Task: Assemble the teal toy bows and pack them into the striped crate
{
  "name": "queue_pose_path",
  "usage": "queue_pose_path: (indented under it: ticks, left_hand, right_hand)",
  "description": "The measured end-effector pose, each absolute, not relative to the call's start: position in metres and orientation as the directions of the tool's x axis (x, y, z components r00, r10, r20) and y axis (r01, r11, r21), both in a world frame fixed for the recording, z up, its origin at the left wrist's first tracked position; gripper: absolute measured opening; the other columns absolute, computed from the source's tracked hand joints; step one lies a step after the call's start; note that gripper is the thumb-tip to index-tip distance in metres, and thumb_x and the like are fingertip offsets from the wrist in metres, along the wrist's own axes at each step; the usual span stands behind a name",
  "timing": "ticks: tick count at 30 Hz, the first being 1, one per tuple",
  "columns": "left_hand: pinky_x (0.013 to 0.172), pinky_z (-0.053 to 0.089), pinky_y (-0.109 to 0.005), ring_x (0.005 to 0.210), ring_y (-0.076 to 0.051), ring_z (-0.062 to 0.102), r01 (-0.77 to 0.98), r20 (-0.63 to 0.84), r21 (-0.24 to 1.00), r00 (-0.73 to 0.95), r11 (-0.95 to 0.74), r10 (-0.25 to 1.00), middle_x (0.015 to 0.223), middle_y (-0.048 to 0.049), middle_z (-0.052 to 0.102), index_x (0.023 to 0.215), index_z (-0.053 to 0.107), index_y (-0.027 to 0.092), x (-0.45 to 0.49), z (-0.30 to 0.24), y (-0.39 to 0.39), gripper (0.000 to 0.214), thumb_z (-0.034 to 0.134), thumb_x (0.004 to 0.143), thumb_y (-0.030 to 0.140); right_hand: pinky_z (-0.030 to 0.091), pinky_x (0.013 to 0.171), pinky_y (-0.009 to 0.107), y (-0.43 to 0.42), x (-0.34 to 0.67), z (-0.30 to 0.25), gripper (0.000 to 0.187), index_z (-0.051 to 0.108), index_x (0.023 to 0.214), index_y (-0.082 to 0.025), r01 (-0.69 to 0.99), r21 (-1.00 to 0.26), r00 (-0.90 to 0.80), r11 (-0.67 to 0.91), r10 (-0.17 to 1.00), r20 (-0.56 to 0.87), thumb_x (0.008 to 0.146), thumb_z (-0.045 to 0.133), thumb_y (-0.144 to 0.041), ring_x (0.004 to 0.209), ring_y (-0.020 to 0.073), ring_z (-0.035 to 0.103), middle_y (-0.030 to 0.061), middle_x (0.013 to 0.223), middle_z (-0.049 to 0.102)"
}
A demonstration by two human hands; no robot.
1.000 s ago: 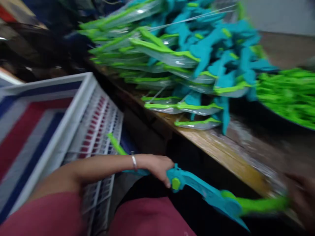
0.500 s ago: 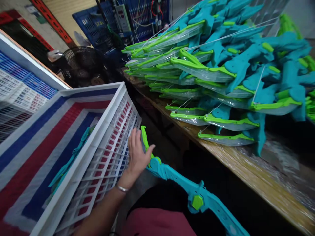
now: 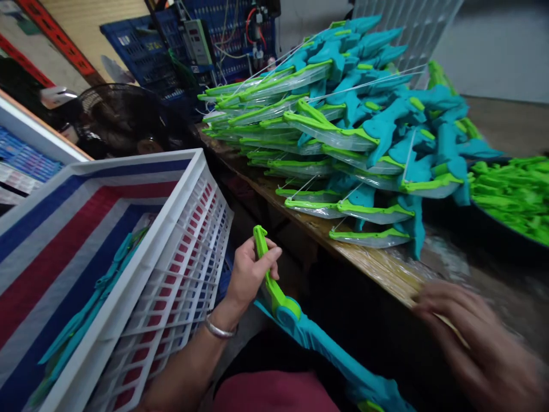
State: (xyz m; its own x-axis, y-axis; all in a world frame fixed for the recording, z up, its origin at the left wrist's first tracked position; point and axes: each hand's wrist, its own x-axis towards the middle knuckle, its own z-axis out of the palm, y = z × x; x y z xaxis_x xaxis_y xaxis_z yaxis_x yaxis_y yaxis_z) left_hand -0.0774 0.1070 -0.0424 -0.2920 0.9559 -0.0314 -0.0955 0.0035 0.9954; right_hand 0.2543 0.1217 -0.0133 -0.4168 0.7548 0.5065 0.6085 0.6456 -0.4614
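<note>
I have the left hand (image 3: 251, 269) gripping the green end of a long blue piece (image 3: 326, 346), low in the middle of the frame. The right hand (image 3: 476, 337) is blurry at lower right, near the worktop (image 3: 377, 269); I can't tell if it holds anything. A big pile (image 3: 369, 137) sits up top.

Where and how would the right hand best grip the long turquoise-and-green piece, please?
Probably midway along its turquoise bar, coming from the right: that slim stretch is uncovered and slants down rightward, while the left hand holds the green end.
</note>
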Motion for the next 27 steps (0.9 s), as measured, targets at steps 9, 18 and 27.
queue_pose_path:
  ticks: [9, 18, 27]
  left_hand:
    - [0.052, 0.047, -0.020, 0.050, -0.010, 0.057, -0.291, 0.027, 0.956, 0.013, -0.022, 1.000, 0.057, 0.0019, 0.064, 0.083, 0.070, 0.016, -0.053, -0.025, 0.079, 0.020, 0.077, 0.089, 0.034]
    - [0.051, 0.045, -0.020, 0.050, -0.010, 0.057, -0.157, -0.080, 0.985, -0.047, 0.071, 0.996, 0.056, 0.0021, 0.064, 0.075, 0.065, 0.016, -0.053, -0.040, 0.089, 0.030, 0.076, 0.090, 0.040]
    - [0.049, 0.042, -0.019, 0.047, -0.010, 0.053, -0.142, -0.139, 0.982, -0.094, 0.124, 0.986, 0.053, 0.0037, 0.062, 0.074, 0.064, 0.017, -0.050, -0.046, 0.097, 0.021, 0.070, 0.090, 0.028]
  right_hand:
    - [0.053, 0.087, 0.027, 0.165, 0.091, 0.050, 0.019, 0.063, 0.071, -0.015, -0.051, -0.975, -0.638, 0.218, 0.744, 0.200, 0.089, 0.061, -0.012, 0.093, 0.0130, 0.062, 0.0035, 0.102, 0.062]
    - [0.042, 0.034, 0.020, 0.165, 0.072, 0.010, 0.012, 0.060, 0.085, -0.018, -0.182, -0.862, -0.674, -0.474, 0.698, -0.242, 0.081, 0.067, -0.027, 0.040, 0.0097, 0.052, -0.0033, 0.068, 0.058]
    - [0.042, 0.028, 0.021, 0.171, 0.066, 0.003, 0.017, 0.061, 0.087, -0.017, -0.164, -0.802, -0.671, -0.574, 0.661, -0.336, 0.080, 0.069, -0.031, 0.035, 0.0112, 0.052, -0.0041, 0.064, 0.057]
